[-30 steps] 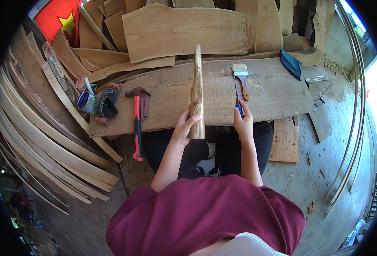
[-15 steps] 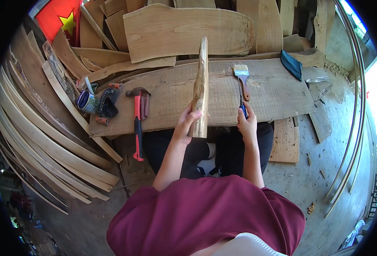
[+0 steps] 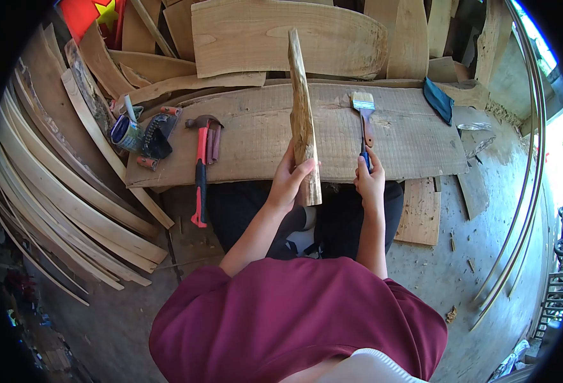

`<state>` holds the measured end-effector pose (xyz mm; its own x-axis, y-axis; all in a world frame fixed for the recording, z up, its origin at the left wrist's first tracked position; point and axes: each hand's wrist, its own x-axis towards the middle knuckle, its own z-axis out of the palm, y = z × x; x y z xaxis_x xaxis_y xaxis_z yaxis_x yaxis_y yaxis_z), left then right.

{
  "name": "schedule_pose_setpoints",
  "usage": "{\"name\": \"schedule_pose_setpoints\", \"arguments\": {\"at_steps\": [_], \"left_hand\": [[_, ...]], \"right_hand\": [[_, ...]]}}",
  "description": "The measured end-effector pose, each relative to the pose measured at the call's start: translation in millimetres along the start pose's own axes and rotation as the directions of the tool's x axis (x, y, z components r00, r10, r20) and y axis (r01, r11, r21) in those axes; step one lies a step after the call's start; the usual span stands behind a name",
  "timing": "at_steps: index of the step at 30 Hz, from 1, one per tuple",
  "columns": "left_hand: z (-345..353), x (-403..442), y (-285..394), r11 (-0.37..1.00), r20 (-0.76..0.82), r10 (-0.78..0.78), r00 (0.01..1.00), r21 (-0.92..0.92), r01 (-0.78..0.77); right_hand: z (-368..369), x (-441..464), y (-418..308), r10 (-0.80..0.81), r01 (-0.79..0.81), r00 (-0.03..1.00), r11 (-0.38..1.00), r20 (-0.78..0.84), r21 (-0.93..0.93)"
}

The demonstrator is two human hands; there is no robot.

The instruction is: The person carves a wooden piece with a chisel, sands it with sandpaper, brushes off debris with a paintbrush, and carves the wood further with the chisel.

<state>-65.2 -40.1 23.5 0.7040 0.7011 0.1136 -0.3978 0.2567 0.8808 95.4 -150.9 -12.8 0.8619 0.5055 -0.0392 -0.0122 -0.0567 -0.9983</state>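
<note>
My left hand [image 3: 292, 177] is closed round the lower part of a long, rough wood piece [image 3: 303, 121], which stands up at a slant over the front edge of the wide plank [image 3: 249, 143]. My right hand [image 3: 370, 175] grips a thin tool with a blue handle [image 3: 365, 156]; its narrow shaft points away from me, beside the paintbrush. The paintbrush [image 3: 366, 121] lies on the plank, bristles at the far end. A hammer [image 3: 201, 169] with a red and black handle rests on the plank's left part, next to some brown strips [image 3: 214, 144].
A can [image 3: 126, 133] and a black object [image 3: 158, 139] sit at the plank's left end. A teal cloth [image 3: 439, 101] lies at its right. Curved wood strips [image 3: 71, 198] fill the left side; boards [image 3: 288, 38] stand behind. Thin bent strips [image 3: 536, 159] rise at right.
The view has shifted slightly. The wood piece in my left hand has risen and now tilts with its top to the left. My right hand still holds the blue-handled tool near the brush.
</note>
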Motion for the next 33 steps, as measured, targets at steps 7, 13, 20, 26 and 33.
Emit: {"name": "schedule_pose_setpoints", "arguments": {"at_steps": [7, 13, 20, 26, 33], "left_hand": [[-6.4, 7.0, 31.2, 0.993, 0.074, -0.013, 0.997, 0.118, 0.004], [8.8, 21.1, 47.6, 0.979, 0.147, 0.202, 0.968, -0.041, -0.198], [-50.7, 50.6, -16.1, 0.857, -0.073, -0.016, 0.997, 0.512, 0.051], [-7.7, 60.7, 90.1, 0.981, 0.192, 0.089, 0.977, 0.152, -0.119], [-44.0, 83.3, 11.7, 0.923, -0.096, -0.287, 0.953, 0.238, 0.302]], "right_hand": [[-5.1, -4.0, -6.5, 0.073, -0.075, 0.997, 0.994, 0.030, 0.076], [-6.0, -2.8, -9.2, 0.042, -0.042, 0.999, 0.997, 0.000, 0.061], [-5.8, 0.3, -7.3, -0.023, 0.022, 1.000, 0.998, 0.002, 0.056], [-9.0, -2.0, -16.8, 0.039, -0.040, 0.999, 0.986, 0.009, 0.164], [-13.5, -9.0, -18.1, 0.061, -0.064, 0.998, 0.994, 0.027, 0.089]]}}
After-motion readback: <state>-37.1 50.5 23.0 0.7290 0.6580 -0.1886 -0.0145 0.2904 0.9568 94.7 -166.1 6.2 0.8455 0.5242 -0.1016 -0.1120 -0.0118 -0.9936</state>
